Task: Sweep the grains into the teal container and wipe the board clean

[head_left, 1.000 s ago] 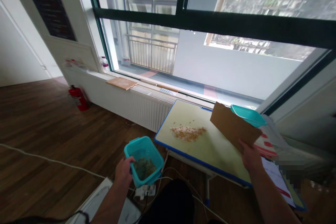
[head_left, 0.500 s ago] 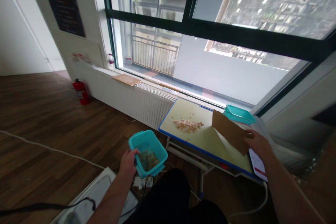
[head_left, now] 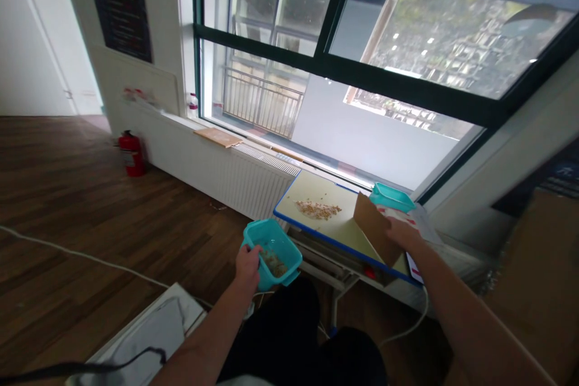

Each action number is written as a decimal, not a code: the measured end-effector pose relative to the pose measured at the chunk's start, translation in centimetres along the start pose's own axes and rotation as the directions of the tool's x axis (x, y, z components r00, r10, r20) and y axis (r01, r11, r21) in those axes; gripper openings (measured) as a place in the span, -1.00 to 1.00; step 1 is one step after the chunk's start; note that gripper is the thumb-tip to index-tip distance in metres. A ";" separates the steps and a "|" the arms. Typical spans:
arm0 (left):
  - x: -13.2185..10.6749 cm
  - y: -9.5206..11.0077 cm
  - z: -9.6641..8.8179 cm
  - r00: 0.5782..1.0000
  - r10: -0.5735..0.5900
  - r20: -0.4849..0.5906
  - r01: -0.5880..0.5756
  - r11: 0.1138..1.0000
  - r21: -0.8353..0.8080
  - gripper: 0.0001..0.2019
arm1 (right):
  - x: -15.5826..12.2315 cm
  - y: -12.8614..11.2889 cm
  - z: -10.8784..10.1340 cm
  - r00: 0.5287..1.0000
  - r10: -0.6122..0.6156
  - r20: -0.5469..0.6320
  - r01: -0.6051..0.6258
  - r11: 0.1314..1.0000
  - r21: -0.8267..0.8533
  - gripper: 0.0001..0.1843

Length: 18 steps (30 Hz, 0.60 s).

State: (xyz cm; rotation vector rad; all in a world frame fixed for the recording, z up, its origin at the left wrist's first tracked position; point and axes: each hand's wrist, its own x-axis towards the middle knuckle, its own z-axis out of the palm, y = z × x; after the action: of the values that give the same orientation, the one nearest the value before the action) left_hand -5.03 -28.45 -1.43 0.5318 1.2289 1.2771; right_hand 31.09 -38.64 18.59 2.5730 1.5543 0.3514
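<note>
My left hand [head_left: 248, 265] grips the near rim of a teal plastic box [head_left: 273, 252] with some grain in its bottom, held just off the left front edge of a small blue-rimmed table [head_left: 316, 224]. A little heap of grain [head_left: 318, 209] lies on the pale tabletop. My right hand [head_left: 404, 233] is closed on a brown cardboard sheet [head_left: 373, 225], which stands tilted on the table to the right of the heap. A teal lid [head_left: 391, 197] lies at the table's back right corner.
A white radiator [head_left: 217, 175] and a big window [head_left: 344, 72] run behind the table. A red fire extinguisher [head_left: 129, 153] stands on the wooden floor at left. A white cable [head_left: 90, 262] crosses the floor. Papers [head_left: 418, 223] lie right of the cardboard.
The view has pulled back and risen. My right hand has brought the cardboard down from a raised tilt onto the table. The teal box has moved closer to the table edge.
</note>
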 end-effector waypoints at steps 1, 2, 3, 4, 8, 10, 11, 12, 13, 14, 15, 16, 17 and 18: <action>-0.4 -0.7 0.4 1.000 0.003 -0.007 -0.003 1.000 0.003 -0.85 | -0.8 -0.7 -0.2 1.000 -0.008 -0.002 0.008 1.000 -0.004 -0.50; -0.8 -1.3 0.9 1.000 0.004 -0.004 -0.004 1.000 -0.001 -0.85 | -1.7 -1.3 -0.4 1.000 -0.018 -0.008 0.018 1.000 -0.013 -0.50; -1.2 -1.9 1.5 1.000 0.002 0.003 -0.002 1.000 -0.016 -0.85 | -2.6 -2.0 -0.7 0.999 -0.035 -0.022 0.035 0.999 -0.029 -0.51; -1.6 -2.5 2.0 1.000 -0.006 0.012 0.006 0.999 -0.039 -0.85 | -3.5 -2.7 -1.0 0.997 -0.059 -0.039 0.057 0.997 -0.048 -0.52; -3.1 -4.3 4.7 0.997 -0.072 0.015 0.073 0.987 -0.140 -0.86 | -6.2 -4.8 -1.3 0.983 -0.170 -0.071 0.164 0.983 -0.082 -0.55; -3.6 -5.0 6.0 0.996 -0.084 0.013 0.085 0.982 -0.167 -0.87 | -6.7 -5.4 -0.9 0.978 -0.200 -0.061 0.198 0.979 -0.045 -0.55; -3.8 -5.4 6.6 0.997 -0.078 0.014 0.080 0.982 -0.172 -0.88 | -6.8 -5.6 -0.6 0.976 -0.209 -0.053 0.208 0.978 -0.026 -0.55; -3.9 -5.7 7.1 0.997 -0.072 0.015 0.073 0.982 -0.173 -0.87 | -6.9 -5.8 -0.2 0.975 -0.218 -0.045 0.218 0.976 -0.008 -0.55; -3.9 -6.0 7.5 0.998 -0.067 0.014 0.068 0.983 -0.168 -0.87 | -6.9 -5.9 0.1 0.973 -0.227 -0.035 0.228 0.974 0.006 -0.54; -4.0 -6.3 7.9 0.998 -0.063 0.013 0.064 0.985 -0.162 -0.86 | -6.9 -6.0 0.4 0.971 -0.235 -0.028 0.236 0.972 0.019 -0.53; -4.0 -6.5 8.2 0.998 -0.060 0.013 0.062 0.986 -0.158 -0.85 | -6.9 -6.1 0.6 0.970 -0.243 -0.023 0.244 0.969 0.030 -0.53; -4.0 -6.7 8.5 0.998 -0.060 0.013 0.061 0.986 -0.155 -0.85 | -6.9 -6.1 0.8 0.967 -0.254 -0.022 0.255 0.966 0.042 -0.52; -3.9 -6.8 8.7 0.998 -0.060 0.009 0.060 0.987 -0.152 -0.85 | -6.9 -6.1 1.0 0.963 -0.267 -0.028 0.268 0.962 0.052 -0.52; -3.8 -7.0 8.8 0.998 -0.058 0.001 0.057 0.988 -0.146 -0.86 | -7.0 -6.0 1.1 0.959 -0.282 -0.036 0.284 0.957 0.058 -0.51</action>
State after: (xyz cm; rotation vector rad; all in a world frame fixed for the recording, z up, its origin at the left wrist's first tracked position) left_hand 6.42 -31.19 -3.02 0.3860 1.1352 1.3075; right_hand 23.15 -41.98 15.26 2.3483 1.9396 0.3124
